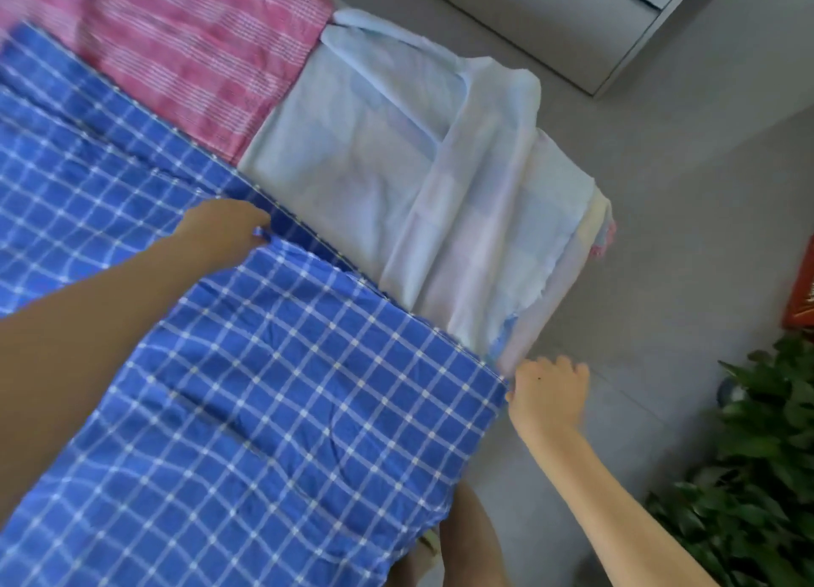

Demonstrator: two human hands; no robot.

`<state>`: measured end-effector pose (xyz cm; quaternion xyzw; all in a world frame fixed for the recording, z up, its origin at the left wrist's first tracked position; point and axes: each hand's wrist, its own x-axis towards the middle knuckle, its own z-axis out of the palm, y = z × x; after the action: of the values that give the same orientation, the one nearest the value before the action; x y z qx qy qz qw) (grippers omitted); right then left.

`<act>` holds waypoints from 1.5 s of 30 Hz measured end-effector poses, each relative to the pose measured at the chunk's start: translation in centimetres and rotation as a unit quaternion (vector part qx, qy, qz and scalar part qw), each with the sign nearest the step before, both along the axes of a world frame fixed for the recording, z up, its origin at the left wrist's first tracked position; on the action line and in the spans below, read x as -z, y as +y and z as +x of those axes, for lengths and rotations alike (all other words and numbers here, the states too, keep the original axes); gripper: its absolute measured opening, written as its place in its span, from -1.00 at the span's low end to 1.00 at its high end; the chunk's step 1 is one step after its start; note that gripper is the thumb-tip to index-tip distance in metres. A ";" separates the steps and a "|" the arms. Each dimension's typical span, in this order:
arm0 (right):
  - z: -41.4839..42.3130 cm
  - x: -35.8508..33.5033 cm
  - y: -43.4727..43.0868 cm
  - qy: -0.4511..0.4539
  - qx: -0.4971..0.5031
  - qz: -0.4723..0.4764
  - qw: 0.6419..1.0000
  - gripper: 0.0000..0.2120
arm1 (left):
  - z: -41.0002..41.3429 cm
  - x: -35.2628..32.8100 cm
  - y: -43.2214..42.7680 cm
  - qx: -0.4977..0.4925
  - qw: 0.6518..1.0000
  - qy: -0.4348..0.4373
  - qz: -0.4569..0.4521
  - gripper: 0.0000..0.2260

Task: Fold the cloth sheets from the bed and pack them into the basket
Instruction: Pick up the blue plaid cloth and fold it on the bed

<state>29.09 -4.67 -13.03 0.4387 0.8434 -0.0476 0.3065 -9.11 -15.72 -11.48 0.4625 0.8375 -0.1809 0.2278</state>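
Blue cotton sheet with a white check (264, 388) lies across the bed from nine to six o'clock, creased, mid-fold. The left hand (224, 229) pinches its doubled edge; the right hand (548, 395), at four o'clock, grips the corner. Next, I judge, the edges need matching; no basket shows
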 end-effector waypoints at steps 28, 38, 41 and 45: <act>-55.0 -2.2 -3.7 0.248 -0.222 -0.340 0.880 -0.47 | -29.3 -0.2 -8.8 -0.005 0.980 0.173 -0.096 -0.76; -59.2 2.2 -7.8 0.181 -0.260 -0.233 0.920 -0.55 | -38.5 0.3 -10.5 0.015 0.971 0.206 -0.119 -0.79; -58.9 1.5 -6.7 0.206 -0.258 -0.257 0.908 -0.59 | -40.3 -0.9 -10.2 0.001 0.972 0.222 -0.074 -0.84; -58.8 -1.6 -2.9 0.255 -0.227 -0.263 0.902 -0.76 | -42.5 -3.0 -9.3 -0.006 0.968 0.226 0.112 -0.92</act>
<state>-29.71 -7.53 -11.42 0.1117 0.9261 -0.3076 0.1875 -51.60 -25.06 -8.46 0.4271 0.8850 -0.1841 -0.0199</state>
